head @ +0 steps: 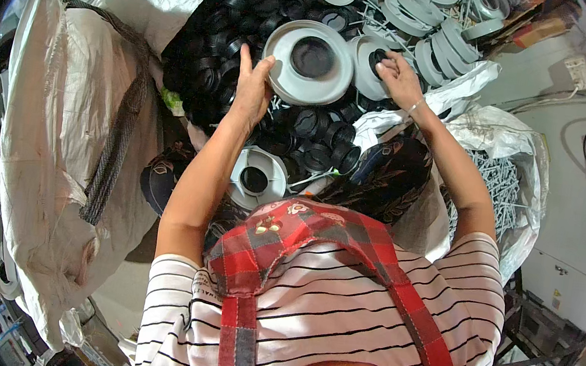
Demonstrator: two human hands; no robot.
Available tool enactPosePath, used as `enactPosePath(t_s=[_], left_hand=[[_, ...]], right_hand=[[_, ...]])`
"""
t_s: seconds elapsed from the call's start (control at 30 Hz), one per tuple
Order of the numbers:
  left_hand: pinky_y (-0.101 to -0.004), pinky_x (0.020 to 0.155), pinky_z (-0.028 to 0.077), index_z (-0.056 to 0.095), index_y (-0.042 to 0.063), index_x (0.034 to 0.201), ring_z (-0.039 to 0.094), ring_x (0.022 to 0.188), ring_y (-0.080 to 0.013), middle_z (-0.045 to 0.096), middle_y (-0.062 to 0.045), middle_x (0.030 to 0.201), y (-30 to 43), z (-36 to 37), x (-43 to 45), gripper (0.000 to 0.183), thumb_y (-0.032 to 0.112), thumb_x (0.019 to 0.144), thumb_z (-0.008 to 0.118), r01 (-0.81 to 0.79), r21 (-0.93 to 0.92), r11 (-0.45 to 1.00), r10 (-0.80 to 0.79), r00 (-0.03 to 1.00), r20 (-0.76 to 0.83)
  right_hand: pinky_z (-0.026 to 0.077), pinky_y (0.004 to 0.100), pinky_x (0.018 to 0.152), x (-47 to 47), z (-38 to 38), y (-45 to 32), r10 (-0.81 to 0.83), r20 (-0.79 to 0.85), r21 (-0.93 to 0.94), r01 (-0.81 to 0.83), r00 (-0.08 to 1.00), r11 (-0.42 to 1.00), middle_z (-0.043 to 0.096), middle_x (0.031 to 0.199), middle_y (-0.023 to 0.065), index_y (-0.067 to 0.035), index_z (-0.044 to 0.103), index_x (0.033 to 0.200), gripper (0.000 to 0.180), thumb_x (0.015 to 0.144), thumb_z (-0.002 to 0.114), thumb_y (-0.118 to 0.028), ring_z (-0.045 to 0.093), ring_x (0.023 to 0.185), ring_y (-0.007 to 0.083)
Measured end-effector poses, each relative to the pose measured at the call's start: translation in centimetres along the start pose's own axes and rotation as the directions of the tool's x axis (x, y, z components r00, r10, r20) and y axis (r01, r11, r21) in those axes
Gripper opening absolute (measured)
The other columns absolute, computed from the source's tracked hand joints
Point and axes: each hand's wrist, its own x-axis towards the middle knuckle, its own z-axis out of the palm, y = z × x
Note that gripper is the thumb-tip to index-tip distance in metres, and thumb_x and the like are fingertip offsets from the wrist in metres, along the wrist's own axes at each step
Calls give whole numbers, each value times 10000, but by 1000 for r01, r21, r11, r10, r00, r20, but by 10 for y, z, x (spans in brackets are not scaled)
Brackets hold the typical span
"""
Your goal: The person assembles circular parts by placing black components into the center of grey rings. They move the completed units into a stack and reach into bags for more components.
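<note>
My left hand (253, 90) grips the near left rim of a large round grey plastic flange (342, 74). Its thumb rests on the rim, one finger points away, and the other fingers are hidden. A round black insert (313, 57) fills the flange's middle. To the right, my right hand (401, 81) pinches a black plastic ring or cap (377, 61) over a second grey flange (362, 54); whether that cap is seated in it I cannot tell. Below and around both hands lie many loose black threaded plastic caps (318, 156).
Grey flanges (413, 11) and thin grey plastic sticks are heaped at the far right. Another grey flange (265, 190) lies by my lap. A white woven sack (71, 156) stands at left; a sack of grey sticks (496, 180) is at right, beside a pale cabinet (574, 212).
</note>
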Motion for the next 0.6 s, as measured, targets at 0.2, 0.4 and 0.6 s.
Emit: enactPosePath(t_s=[0.2,0.4,0.6], left_hand=[[-329,811,427,520,-10,1105,558,898,-189,588,-102,1010,-43,-41,31,406,294,837,516,99,28,995,-93,983,-156],[-396,950,356,407,54,1274,456,1132,-237,468,-123,1259,-35,-23,35,627,486,829,497,290,-136,947,-300,952,-61],[-424,991,266,351,74,1339,378,1197,-271,415,-131,1313,-50,-36,52,827,616,743,539,305,25,952,-305,952,13]], right_hand=[[453,333,789,34,0,40,287,-172,-202,-318,943,926,585,1041,197,70,551,1064,760,596,762,-492,576,931,273],[452,294,767,60,-20,62,399,171,167,-425,901,889,595,971,120,75,579,1009,662,661,734,-467,574,829,187],[411,267,854,59,1,30,241,103,55,-247,965,967,551,1116,116,40,499,1186,690,701,714,-400,541,952,174]])
